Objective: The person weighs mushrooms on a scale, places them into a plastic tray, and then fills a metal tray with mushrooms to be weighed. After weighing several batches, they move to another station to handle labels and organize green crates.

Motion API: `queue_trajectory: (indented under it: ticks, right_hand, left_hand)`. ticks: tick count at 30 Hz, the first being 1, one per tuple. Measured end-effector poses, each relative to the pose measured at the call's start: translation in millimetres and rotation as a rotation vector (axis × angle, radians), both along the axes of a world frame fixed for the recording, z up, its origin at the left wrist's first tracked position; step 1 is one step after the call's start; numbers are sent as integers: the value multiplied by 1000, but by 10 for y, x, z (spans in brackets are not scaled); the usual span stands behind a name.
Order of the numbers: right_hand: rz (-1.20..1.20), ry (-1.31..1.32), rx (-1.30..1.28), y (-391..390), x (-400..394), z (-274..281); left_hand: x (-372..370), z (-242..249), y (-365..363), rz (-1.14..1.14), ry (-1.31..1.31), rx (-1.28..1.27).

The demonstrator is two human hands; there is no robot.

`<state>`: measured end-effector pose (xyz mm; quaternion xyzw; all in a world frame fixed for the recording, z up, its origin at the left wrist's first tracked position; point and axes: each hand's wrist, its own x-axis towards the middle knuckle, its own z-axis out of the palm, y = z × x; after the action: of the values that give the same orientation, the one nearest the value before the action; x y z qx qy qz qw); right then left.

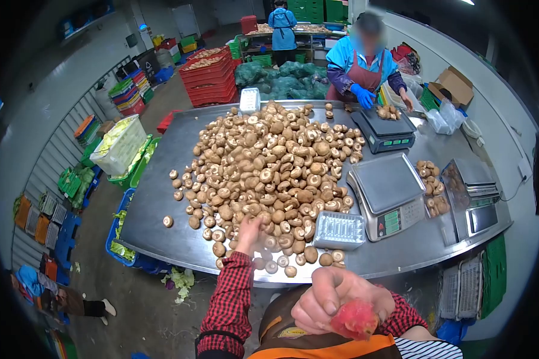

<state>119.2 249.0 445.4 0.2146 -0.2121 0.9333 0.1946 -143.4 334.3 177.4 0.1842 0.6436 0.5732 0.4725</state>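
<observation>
A big heap of brown shiitake mushrooms (275,155) covers the middle of the steel table (156,155). At the heap's near edge, my left hand (248,232) has its fingers curled round a mushroom among the others. My right hand (341,296) is close to the camera, past the table's front edge, with fingers closed on a moist pinkish-red piece (354,319) that looks like fruit flesh. Between the hands and the scale lies a clear plastic tray (339,229). Loose mushrooms lie near my left hand, stems up and caps up.
Right of the heap stand a weighing scale (389,185) and a second scale (384,122), where a co-worker (365,66) in blue gloves handles mushrooms. Packed mushrooms (431,185) sit at right. Red crates (206,78) and a blue bin (123,239) flank the table.
</observation>
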Motion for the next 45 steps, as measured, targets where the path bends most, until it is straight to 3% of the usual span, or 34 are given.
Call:
queue_trajectory:
  ticks: [4, 5, 6, 7, 8, 9, 10, 12, 13, 14, 17, 19, 23, 25, 27, 28, 29, 32, 33, 37, 40, 45]
  right_hand:
    - [60, -57, -26, -33, -188, -25]
    - [85, -63, -25, -59, -217, -28]
    - [121, -133, -9, -84, -239, -23]
    - [156, -201, 16, -84, -255, -19]
    - [173, -184, 35, -82, -269, -38]
    - [174, -175, 46, -78, -291, -52]
    - [169, -150, 37, -62, -294, -63]
    - [139, -77, -1, -32, -326, -92]
    - [118, -66, 7, -19, -352, -91]
    - [135, -75, -37, -14, -385, -88]
    - [205, -70, -84, -33, -532, -149]
    - [282, -126, -60, -71, -599, -169]
    - [270, -207, 17, -103, -641, -28]
    - [299, -122, -9, -83, -695, -143]
    - [322, -43, -42, -70, -722, -206]
    - [317, -39, -59, -64, -741, -210]
    - [313, -35, -73, -58, -753, -209]
    - [318, -119, -50, -67, -733, -151]
    - [330, -126, -52, -77, -721, -139]
    - [267, -158, -26, -68, -654, -123]
    - [214, -110, -56, -34, -599, -126]
    - [140, -89, -86, 31, -543, -167]
  left_hand:
    - [-574, 914, 248, 79, 327, 90]
    - [-1078, 672, 456, 306, 508, 177]
    - [-1302, 1007, 349, 471, 580, 75]
    - [-1739, 1034, 302, 692, 592, 82]
    - [-2078, 1090, 61, 769, 286, 400]
    - [-2811, 836, -140, 871, 195, 380]
    - [-3211, 684, -527, 868, -153, 799]
    - [-3807, 595, -1250, 955, 20, 516]
    - [-2820, 1414, -1270, 1401, 74, 304]
    - [-2962, 1311, -1406, 1566, 63, 327]
    - [-2993, 1279, -1685, 1502, 114, 272]
    - [-2922, 1272, -1748, 1637, 137, 283]
    - [-3027, 1126, -1954, 1655, 105, 196]
    - [-2977, 1098, -1953, 1662, 116, 211]
    - [-2986, 917, -1843, 1567, 120, 269]
    - [-3106, 672, -1795, 1329, 19, 388]
    - [-3070, 608, -1562, 1246, 18, 340]
    - [-2589, 731, -872, 572, -74, 172]
    - [-2248, 1007, -660, 373, -39, 116]
    - [-1476, 1456, -52, -96, 222, 59]
    - [-1303, 1186, 219, -243, 310, -69]
    - [-1156, 757, 300, -204, 199, -139]
